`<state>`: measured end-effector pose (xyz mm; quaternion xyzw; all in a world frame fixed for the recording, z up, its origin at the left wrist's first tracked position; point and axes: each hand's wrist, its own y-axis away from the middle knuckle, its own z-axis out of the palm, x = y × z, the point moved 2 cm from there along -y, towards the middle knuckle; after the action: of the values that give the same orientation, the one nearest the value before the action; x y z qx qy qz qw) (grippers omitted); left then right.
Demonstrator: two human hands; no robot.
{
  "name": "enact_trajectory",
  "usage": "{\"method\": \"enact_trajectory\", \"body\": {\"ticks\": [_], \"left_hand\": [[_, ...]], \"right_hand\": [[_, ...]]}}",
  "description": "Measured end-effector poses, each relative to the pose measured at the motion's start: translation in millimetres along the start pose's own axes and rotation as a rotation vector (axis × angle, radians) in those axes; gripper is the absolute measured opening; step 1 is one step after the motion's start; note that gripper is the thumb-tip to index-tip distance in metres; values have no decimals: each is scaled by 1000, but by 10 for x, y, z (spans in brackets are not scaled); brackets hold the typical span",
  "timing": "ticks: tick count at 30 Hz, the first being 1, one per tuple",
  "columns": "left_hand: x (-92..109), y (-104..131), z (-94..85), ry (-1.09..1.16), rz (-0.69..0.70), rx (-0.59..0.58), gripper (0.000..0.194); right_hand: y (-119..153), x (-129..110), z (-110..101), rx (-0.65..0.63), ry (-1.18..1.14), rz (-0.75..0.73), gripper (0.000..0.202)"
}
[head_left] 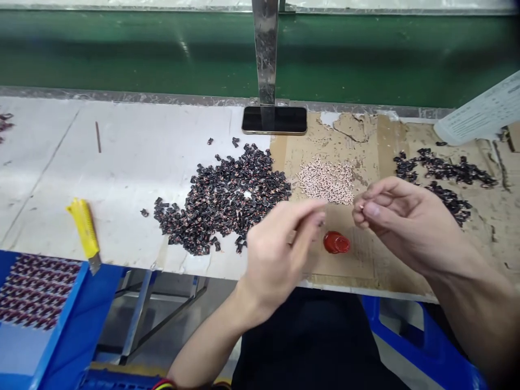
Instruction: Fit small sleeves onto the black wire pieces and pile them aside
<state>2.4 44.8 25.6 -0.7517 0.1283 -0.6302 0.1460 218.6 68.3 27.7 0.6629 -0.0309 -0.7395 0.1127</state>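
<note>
My left hand [280,249] is over the cardboard at the right edge of a pile of small black parts [227,195]. Its thumb and fingers are pinched on a tiny dark piece near the fingertips. To the right, my right hand [402,222] pinches a tiny pale pinkish piece between thumb and fingers. Between and beyond the hands lies a spread of small pinkish pieces [327,181]. A small red container [336,242] sits on the cardboard between my two hands, close to the front edge.
A phone [274,120] lies by the metal post [267,54]. A yellow cutter [84,227] rests at the left front edge, above a blue tray [60,319]. More black parts [455,170] and a translucent white container [479,111] are at the right.
</note>
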Motion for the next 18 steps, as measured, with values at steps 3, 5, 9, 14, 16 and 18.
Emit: {"method": "enact_trajectory", "body": {"ticks": [3, 5, 9, 14, 16, 18], "left_hand": [[57, -7, 133, -88, 222, -147, 22], [73, -22, 164, -116, 264, -197, 19], [75, -12, 185, -217, 329, -201, 20], [28, 74, 240, -254, 355, -129, 16], [4, 107, 250, -220, 330, -87, 17], [-14, 134, 252, -199, 316, -61, 19]], "right_hand": [[121, 6, 35, -51, -11, -18, 15], [165, 4, 50, -13, 60, -88, 19], [229, 10, 102, 93, 178, -180, 22], [328, 72, 184, 138, 131, -189, 22], [363, 101, 213, 131, 105, -173, 19], [388, 121, 239, 124, 99, -175, 15]]}}
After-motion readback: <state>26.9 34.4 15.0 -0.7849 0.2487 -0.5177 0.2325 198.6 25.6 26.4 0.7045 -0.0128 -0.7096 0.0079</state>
